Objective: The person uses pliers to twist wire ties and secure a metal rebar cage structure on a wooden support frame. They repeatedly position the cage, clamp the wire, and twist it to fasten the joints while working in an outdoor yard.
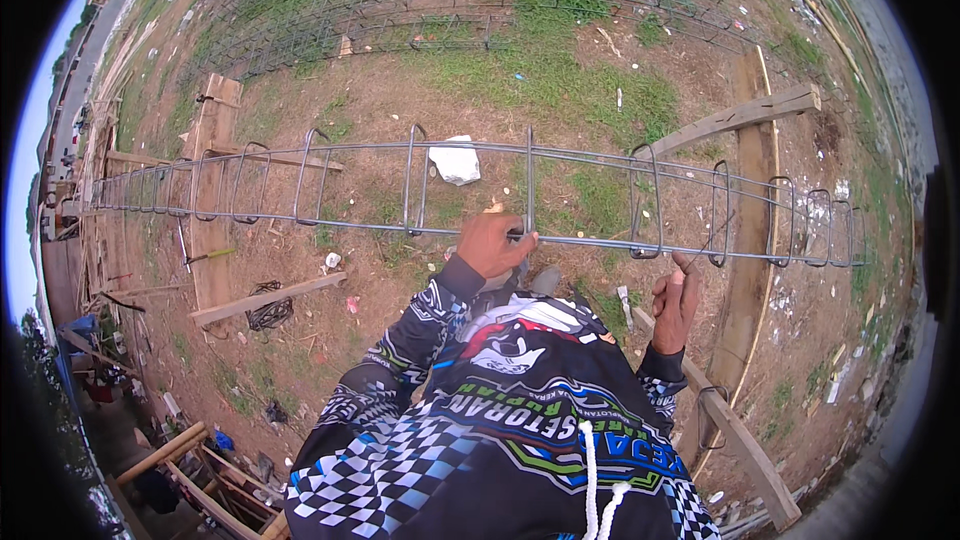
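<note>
A long rebar cage [590, 242] of thin steel bars and bent rectangular stirrups runs across in front of me. My left hand [492, 242] is closed at the near lower bar, its thumb and fingers pinching the foot of one stirrup [529, 180]. Just below the same bar, farther right, is my right hand [677, 305]. Its fingers are curled, with the index finger raised toward the bar near another stirrup [645, 202]. Whatever the right hand holds is too small to make out.
Wooden supports, a left plank [210, 210] and a right board [745, 310], stand under the cage. A slanted beam [740, 120] lies at the right. Beyond are more rebar cages [400, 0] on grass. A white block [456, 160] and a dark wire coil [270, 308] lie on the ground.
</note>
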A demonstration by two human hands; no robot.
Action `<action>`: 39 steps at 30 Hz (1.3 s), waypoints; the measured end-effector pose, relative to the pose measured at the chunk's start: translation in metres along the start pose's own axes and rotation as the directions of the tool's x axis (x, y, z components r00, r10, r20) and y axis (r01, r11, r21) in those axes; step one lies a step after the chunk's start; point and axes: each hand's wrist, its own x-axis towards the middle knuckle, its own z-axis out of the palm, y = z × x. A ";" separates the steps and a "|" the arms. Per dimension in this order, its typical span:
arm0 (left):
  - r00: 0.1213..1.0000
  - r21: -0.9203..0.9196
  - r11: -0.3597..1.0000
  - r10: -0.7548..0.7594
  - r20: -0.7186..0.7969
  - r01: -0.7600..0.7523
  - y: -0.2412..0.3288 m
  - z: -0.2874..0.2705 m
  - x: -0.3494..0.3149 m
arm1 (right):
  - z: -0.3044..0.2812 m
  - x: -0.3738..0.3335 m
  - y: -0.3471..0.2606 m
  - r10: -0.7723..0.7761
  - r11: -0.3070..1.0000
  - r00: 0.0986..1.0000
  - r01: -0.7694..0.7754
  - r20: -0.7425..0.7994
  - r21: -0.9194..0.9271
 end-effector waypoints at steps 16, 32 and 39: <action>0.994 -0.059 0.998 -0.006 -0.105 0.000 -0.003 -0.003 -0.009 | 0.011 -0.064 0.076 0.158 0.803 0.671 0.339 0.724 -0.490; 0.991 -0.192 0.976 0.086 -0.107 -0.105 -0.026 -0.014 0.022 | 0.100 -0.078 0.098 -0.010 0.846 0.901 0.239 0.433 -0.477; 0.988 -0.462 0.873 -0.137 0.069 0.153 -0.015 -0.019 0.020 | 0.124 -0.065 0.085 -0.041 0.899 0.926 0.198 0.376 -0.390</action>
